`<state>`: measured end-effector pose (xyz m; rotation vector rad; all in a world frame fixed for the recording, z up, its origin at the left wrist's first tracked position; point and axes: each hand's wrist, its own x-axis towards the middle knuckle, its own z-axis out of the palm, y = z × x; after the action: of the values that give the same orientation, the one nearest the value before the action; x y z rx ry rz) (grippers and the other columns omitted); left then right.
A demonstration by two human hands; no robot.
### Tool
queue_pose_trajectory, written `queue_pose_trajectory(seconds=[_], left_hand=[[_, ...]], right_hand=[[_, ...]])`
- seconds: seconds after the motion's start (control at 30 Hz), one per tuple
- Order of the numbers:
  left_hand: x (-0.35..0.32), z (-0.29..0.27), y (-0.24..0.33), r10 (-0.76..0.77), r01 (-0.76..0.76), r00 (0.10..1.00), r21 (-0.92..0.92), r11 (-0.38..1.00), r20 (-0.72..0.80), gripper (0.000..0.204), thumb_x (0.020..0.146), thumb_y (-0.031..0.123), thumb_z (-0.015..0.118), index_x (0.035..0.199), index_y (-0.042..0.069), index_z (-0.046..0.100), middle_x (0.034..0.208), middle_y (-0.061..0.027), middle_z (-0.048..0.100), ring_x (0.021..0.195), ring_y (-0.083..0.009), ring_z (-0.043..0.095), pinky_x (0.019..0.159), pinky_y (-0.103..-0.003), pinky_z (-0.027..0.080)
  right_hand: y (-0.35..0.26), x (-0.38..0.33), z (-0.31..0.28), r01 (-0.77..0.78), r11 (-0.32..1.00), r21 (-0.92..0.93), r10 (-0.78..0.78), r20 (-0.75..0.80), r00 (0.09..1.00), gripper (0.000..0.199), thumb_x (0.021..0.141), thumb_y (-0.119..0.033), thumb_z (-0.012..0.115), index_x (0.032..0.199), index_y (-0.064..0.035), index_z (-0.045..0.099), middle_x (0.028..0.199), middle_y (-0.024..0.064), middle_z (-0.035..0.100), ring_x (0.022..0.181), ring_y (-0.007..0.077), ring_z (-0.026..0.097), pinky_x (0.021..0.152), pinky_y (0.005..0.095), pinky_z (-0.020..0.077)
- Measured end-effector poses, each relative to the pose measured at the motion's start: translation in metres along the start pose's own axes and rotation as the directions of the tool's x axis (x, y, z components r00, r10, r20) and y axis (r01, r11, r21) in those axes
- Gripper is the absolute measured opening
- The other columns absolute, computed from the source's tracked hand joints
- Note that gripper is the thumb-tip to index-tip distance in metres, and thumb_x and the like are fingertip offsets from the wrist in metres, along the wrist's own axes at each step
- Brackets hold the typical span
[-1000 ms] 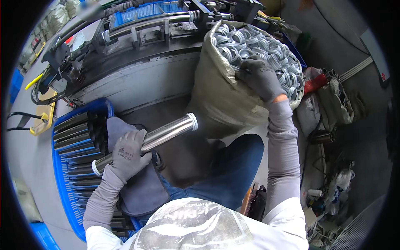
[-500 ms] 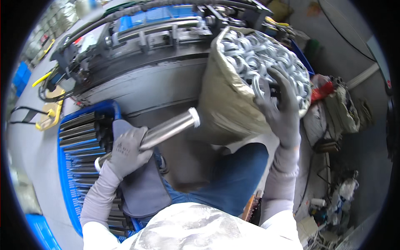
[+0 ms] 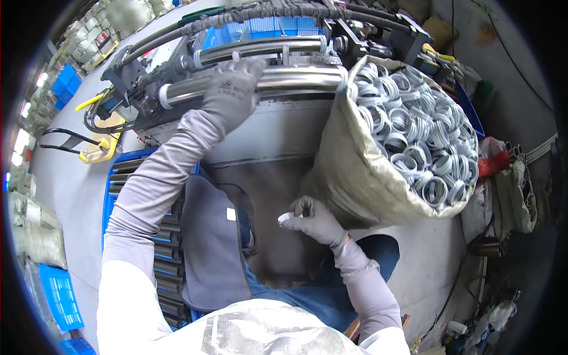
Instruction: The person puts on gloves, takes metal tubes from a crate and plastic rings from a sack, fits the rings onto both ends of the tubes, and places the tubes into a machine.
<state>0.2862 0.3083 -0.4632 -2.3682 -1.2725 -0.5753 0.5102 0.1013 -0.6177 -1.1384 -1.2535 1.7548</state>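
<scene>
My left hand [image 3: 234,97], in a grey glove, is closed over a shiny metal tube [image 3: 302,78] held level at the front of the machine [image 3: 358,44]. A white ring sits on each end of this tube. Behind it, a second shiny tube [image 3: 260,50] lies in the machine. My right hand [image 3: 319,223], also gloved, is closed with a pale ring [image 3: 285,219] pinched at the fingertips, low and left of a beige sack [image 3: 337,163]. Heaped in the sack are many similar rings [image 3: 408,118].
A blue crate [image 3: 109,198] of dark tubes [image 3: 168,251] stands at my left, with a grey pad [image 3: 213,254] beside it. Beyond are a yellow-and-black trolley [image 3: 97,152] and blue crates [image 3: 61,296]. Bags and a red bundle [image 3: 492,160] lie right of the sack.
My left hand has carried the tube up and away to the machine. My right hand has come out of the sack, down and left, with a ring. The view has shifted.
</scene>
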Motion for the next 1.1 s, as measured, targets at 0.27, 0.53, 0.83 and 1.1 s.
queue_pose_trajectory(seconds=[0.27,0.53,0.83,1.1], left_hand=[[0.007,0.018,-0.005,-0.010,0.014,0.998,-0.072,0.997,0.055,0.066,0.081,0.012,0.081,0.142,0.011,0.056,0.127,-0.0143,0.067,0.123,-0.0369,0.063,0.107,-0.050,0.048],[0.054,0.027,-0.029,0.036,-0.037,0.994,-0.009,0.999,-0.102,0.064,0.086,0.017,0.079,0.145,0.009,0.054,0.129,-0.0178,0.066,0.123,-0.0376,0.063,0.111,-0.050,0.046],[0.156,0.053,-0.016,-0.288,0.257,0.877,0.132,0.957,0.385,0.054,0.093,0.023,0.076,0.142,0.008,0.059,0.147,-0.0208,0.062,0.134,-0.0367,0.062,0.111,-0.047,0.051],[0.102,0.106,-0.080,-0.002,-0.018,0.991,0.156,0.988,0.130,0.067,0.095,0.019,0.071,0.156,0.010,0.044,0.156,-0.0192,0.053,0.143,-0.0373,0.054,0.118,-0.050,0.045]], right_hand=[[0.005,0.002,-0.006,0.003,1.000,-0.001,-0.003,0.108,0.994,0.039,0.105,-0.019,0.069,0.139,-0.0001,0.065,0.125,0.0120,0.071,0.114,0.0108,0.066,0.097,0.0290,0.0536],[0.003,0.000,-0.004,0.135,0.989,-0.058,-0.131,0.063,0.989,0.047,0.103,-0.022,0.072,0.144,-0.0006,0.063,0.123,0.0059,0.071,0.112,0.0110,0.064,0.099,0.0297,0.0525],[0.010,0.001,-0.010,0.045,0.988,-0.146,-0.059,-0.091,0.994,0.048,0.099,-0.020,0.075,0.141,-0.0009,0.064,0.107,0.0011,0.069,0.098,0.0086,0.062,0.090,0.0277,0.0519],[0.036,0.012,-0.002,0.006,1.000,-0.015,-0.006,0.009,1.000,0.046,0.102,-0.019,0.070,0.145,-0.0041,0.062,0.109,-0.0005,0.066,0.099,0.0079,0.062,0.092,0.0281,0.0526]])
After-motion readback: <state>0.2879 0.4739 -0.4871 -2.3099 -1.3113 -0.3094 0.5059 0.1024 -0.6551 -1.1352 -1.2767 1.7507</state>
